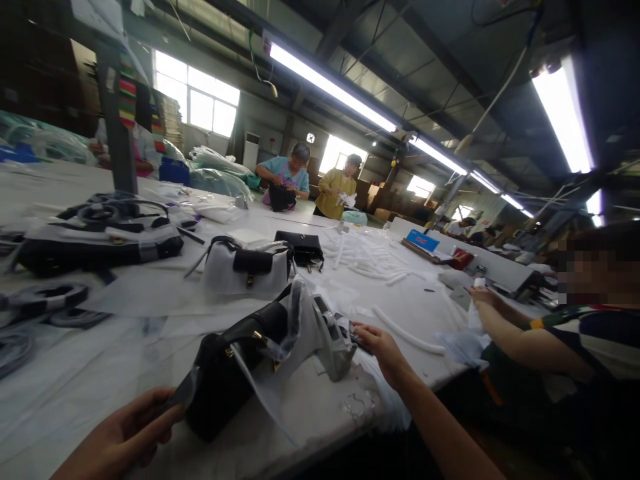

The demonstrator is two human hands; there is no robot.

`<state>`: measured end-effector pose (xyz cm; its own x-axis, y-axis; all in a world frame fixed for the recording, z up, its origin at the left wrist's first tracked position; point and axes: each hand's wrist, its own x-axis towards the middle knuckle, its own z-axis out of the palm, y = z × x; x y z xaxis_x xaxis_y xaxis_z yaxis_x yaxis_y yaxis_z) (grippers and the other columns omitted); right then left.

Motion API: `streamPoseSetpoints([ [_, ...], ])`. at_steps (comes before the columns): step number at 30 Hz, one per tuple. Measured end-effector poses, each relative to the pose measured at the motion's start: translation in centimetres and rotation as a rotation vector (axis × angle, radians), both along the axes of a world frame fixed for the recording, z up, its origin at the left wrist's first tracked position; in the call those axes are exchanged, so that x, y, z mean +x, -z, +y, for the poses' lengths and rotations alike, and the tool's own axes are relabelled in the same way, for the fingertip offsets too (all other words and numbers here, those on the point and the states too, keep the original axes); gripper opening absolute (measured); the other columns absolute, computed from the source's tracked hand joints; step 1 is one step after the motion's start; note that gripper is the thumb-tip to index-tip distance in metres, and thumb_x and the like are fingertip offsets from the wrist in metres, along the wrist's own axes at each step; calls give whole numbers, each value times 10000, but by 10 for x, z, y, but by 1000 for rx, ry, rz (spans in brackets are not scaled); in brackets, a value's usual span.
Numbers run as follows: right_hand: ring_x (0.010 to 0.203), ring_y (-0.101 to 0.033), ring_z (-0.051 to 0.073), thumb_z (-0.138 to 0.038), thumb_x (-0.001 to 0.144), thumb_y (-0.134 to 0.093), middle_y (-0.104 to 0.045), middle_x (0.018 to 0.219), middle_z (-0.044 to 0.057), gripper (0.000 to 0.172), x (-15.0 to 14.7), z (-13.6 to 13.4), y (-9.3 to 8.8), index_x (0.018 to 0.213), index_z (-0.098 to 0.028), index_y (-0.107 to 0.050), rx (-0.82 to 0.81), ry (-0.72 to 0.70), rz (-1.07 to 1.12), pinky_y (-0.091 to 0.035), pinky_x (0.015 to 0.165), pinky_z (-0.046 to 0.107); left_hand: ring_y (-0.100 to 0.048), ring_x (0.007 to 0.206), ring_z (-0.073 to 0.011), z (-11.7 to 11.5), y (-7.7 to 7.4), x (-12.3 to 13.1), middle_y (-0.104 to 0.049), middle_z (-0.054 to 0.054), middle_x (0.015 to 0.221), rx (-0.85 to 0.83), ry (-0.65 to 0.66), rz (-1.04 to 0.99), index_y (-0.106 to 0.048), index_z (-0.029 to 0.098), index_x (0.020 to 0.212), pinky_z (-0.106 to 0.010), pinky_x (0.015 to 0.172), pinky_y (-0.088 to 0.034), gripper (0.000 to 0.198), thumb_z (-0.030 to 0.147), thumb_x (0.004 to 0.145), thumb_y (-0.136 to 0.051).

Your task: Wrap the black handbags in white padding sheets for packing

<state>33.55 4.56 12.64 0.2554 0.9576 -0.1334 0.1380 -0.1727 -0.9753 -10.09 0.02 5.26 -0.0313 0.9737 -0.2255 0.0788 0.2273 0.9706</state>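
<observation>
A black handbag [220, 373] with gold-coloured fittings lies tilted on the white table in front of me. Clear plastic film wraps part of its strap and handle. At the bag's left end, my left hand [133, 427] pinches a film-covered strap end [187, 390] between thumb and fingers. Just behind the bag stands a grey tape dispenser [333, 340]. My right hand [383, 347] is closed at the dispenser's right side, with its fingertips on a small dark piece that I cannot make out.
A wrapped black handbag [245, 267], a small black bag [300, 247] and a pile of white tubes [375, 260] lie farther back. More black bags [100, 243] and coiled straps [47, 293] are at left. A co-worker's arm [525, 340] reaches in from the right.
</observation>
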Motion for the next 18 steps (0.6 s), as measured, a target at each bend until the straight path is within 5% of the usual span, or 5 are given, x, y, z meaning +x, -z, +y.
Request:
streamPoseSetpoints([
  [4, 943, -660, 227, -551, 643, -807, -737, 965, 91, 453, 2, -19, 0, 863, -159, -757, -63, 12, 20, -492, 855, 330, -461, 531, -148, 0, 7, -4, -596, 62, 572, -23, 9, -18, -654, 295, 914, -229, 505, -365, 618, 786, 552, -752],
  [10, 732, -662, 169, -576, 591, -821, -719, 828, 72, 481, 4, -33, 33, 826, -166, -725, -123, 89, 15, -526, 693, 294, -481, 546, -149, 4, 23, -11, -599, 70, 594, -34, 44, -8, -610, 307, 984, -228, 506, -347, 606, 776, 617, -719],
  [18, 603, -590, 187, -631, 559, -764, -686, 666, 55, 476, 0, -43, 68, 697, -181, -693, 8, 213, -185, -453, 535, 276, -571, 665, -193, 2, 3, -10, -614, 16, 665, -8, 129, -18, -650, 225, 995, -234, 522, -426, 650, 746, 618, -742],
])
